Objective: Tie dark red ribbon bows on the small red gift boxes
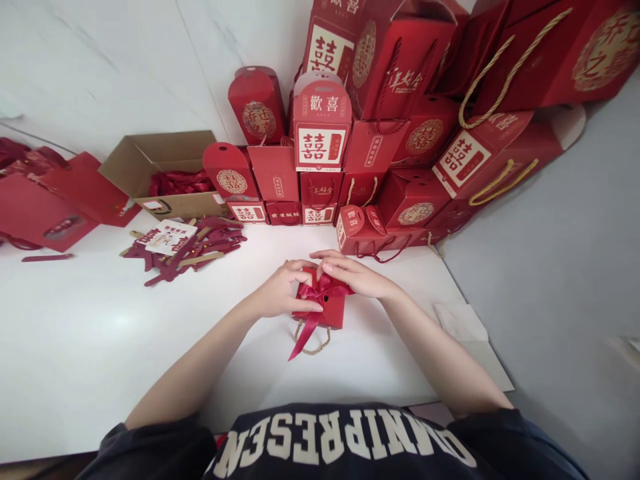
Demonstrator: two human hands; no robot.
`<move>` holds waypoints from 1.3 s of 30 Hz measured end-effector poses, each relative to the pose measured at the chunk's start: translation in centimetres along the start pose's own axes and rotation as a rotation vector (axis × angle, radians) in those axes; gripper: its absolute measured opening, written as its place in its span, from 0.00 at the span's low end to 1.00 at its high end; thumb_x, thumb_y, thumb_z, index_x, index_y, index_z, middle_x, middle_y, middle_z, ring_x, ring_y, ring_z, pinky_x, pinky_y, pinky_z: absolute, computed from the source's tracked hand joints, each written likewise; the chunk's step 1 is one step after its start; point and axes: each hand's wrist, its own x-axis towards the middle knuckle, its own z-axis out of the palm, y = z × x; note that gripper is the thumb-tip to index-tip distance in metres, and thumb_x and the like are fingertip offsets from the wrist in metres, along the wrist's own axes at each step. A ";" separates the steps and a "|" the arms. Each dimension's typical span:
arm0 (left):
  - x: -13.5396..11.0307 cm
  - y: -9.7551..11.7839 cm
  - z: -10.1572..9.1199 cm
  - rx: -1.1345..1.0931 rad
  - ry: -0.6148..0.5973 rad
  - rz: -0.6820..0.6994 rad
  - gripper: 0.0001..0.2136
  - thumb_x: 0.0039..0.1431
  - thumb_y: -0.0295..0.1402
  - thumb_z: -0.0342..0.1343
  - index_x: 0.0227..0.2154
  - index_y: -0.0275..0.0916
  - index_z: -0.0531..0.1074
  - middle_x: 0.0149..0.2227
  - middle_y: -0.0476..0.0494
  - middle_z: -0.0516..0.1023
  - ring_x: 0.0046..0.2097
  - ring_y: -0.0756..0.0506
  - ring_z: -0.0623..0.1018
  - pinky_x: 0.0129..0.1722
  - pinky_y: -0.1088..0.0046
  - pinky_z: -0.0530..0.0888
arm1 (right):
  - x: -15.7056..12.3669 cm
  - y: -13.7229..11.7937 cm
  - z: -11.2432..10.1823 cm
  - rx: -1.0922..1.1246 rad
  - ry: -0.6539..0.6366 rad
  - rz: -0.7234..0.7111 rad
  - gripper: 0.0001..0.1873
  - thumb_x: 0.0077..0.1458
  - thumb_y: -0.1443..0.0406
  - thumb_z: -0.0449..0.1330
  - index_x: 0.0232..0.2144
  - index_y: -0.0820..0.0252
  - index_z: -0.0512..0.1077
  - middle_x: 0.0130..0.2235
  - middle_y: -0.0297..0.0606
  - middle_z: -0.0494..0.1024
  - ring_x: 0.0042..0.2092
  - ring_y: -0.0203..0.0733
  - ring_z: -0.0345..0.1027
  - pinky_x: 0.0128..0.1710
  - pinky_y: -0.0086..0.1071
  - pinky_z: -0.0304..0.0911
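A small red gift box (334,313) stands on the white table in front of me, with a gold cord handle (316,351) on its near side. Across its top is a pink-red satin ribbon (309,330) tied in a bow, one tail hanging toward me. My left hand (283,290) curls around the bow's left side, thumb and fingers on the ribbon and box. From the right, my right hand (355,275) reaches over the far edge, its fingertips closed on a ribbon loop. Fingers partly hide the bow.
Red gift boxes (323,143) are stacked high at the back and right, near the grey wall. An open cardboard box (185,205) holds red ribbons. Maroon and gold strips (200,250) lie piled before it, under a printed card (170,237). Red bags (55,207) lie far left.
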 end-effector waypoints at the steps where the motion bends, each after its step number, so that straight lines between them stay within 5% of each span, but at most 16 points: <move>1: -0.1 0.0 -0.1 0.024 0.004 -0.010 0.11 0.46 0.41 0.67 0.26 0.39 0.76 0.53 0.43 0.71 0.57 0.41 0.69 0.58 0.63 0.65 | 0.1 0.2 0.0 0.042 -0.042 0.001 0.21 0.63 0.51 0.50 0.33 0.57 0.75 0.58 0.41 0.64 0.63 0.44 0.55 0.64 0.41 0.48; 11: -0.3 0.8 -1.0 0.114 -0.020 -0.058 0.14 0.46 0.44 0.66 0.21 0.38 0.74 0.54 0.42 0.70 0.57 0.38 0.68 0.59 0.59 0.65 | -1.2 0.6 -0.5 0.179 -0.089 -0.070 0.14 0.57 0.55 0.60 0.28 0.60 0.72 0.61 0.43 0.63 0.62 0.47 0.57 0.63 0.44 0.48; 19: -0.3 -0.2 -0.9 0.083 -0.004 -0.076 0.14 0.45 0.43 0.67 0.34 0.45 0.80 0.54 0.43 0.70 0.56 0.39 0.69 0.59 0.60 0.65 | -2.0 1.3 0.7 0.208 0.016 -0.058 0.16 0.57 0.54 0.61 0.26 0.60 0.72 0.62 0.44 0.62 0.63 0.49 0.56 0.63 0.47 0.47; 33: -0.2 0.4 -1.5 -0.004 -0.091 -0.100 0.12 0.49 0.39 0.65 0.38 0.44 0.80 0.52 0.43 0.71 0.56 0.39 0.69 0.59 0.61 0.64 | -1.9 2.6 2.0 0.457 0.042 0.006 0.21 0.57 0.51 0.58 0.23 0.61 0.66 0.61 0.45 0.63 0.58 0.49 0.62 0.54 0.42 0.59; 39: -0.2 0.5 -0.4 0.130 0.052 -0.116 0.14 0.51 0.48 0.62 0.33 0.43 0.80 0.50 0.43 0.73 0.51 0.39 0.72 0.63 0.54 0.56 | -2.2 1.6 1.8 0.305 0.048 -0.058 0.19 0.58 0.54 0.58 0.23 0.61 0.69 0.61 0.44 0.64 0.60 0.50 0.60 0.59 0.44 0.53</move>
